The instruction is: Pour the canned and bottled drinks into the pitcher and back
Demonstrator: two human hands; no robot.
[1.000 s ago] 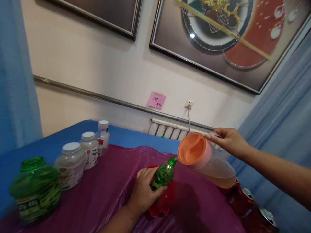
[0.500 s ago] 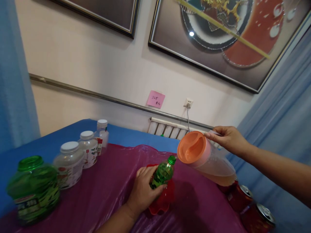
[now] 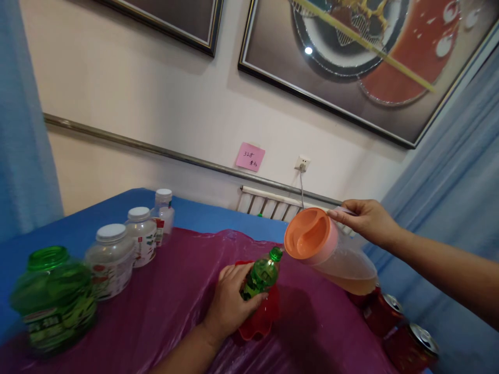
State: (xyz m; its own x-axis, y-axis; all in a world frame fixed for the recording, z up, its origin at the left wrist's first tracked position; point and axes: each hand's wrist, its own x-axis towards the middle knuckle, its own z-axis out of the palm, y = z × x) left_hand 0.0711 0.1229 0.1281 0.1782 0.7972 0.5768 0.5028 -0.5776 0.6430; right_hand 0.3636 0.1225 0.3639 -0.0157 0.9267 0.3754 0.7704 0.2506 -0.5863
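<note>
My left hand [image 3: 228, 301] is wrapped round a small green bottle [image 3: 260, 274], which leans to the right over a red bowl [image 3: 260, 322] on the purple plastic sheet [image 3: 171, 301]. My right hand [image 3: 364, 221] grips the handle of a clear pitcher [image 3: 331, 254] with an orange lid. The pitcher is tipped toward the bottle, its spout right beside the bottle's green neck. Pale orange liquid lies in the pitcher's lower side.
A large green jar [image 3: 52, 298] and three white-capped clear jars [image 3: 111, 259] stand along the left of the blue table [image 3: 89, 223]. Red cans [image 3: 411, 345] lie at the right edge. Behind are a wall rail, a pink note [image 3: 250, 157] and a radiator.
The pitcher and the bottle have kept almost the same pose, spout at the bottle's mouth. The view has shifted slightly, so everything sits a little higher and to the left.
</note>
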